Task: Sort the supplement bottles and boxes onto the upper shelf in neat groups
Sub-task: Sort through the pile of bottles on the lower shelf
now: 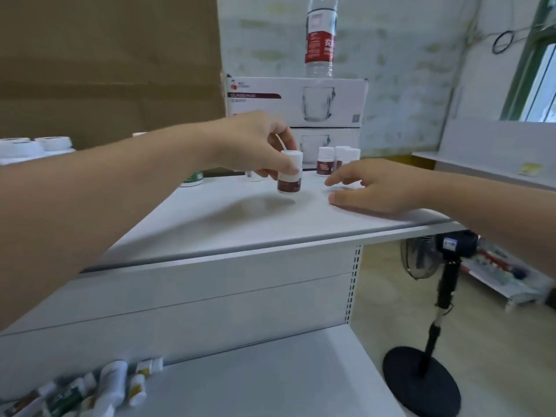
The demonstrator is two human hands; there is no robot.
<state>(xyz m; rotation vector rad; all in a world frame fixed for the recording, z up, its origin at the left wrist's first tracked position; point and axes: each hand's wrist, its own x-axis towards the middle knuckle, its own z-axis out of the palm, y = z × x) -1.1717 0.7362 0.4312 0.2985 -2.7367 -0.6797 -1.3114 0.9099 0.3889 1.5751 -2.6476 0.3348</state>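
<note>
A: Which step?
B: Placing. The left hand [255,145] grips a small maroon-label bottle [289,179] round its cap end. It's upright over the upper shelf [240,224], about mid-depth. It looks just off the surface, can't be sure.
A: Other hand?
B: The right hand [379,188] has straight fingers and holds nothing. It rests on the shelf to the right of the bottle, fingertips pointing at the matching maroon group [326,164] on the far side.
A: Next move?
B: My guess: carry the bottle far and right and set it upright just beside that group. It needs a gentle release so the neighbours don't tip.
A: Much left?
B: Probably plenty. A heap of loose bottles [111,383] lies on the lower shelf [270,371], near left. A green-label bottle [194,177] and big white-capped bottles [54,144] stand far left on the upper shelf.
</note>
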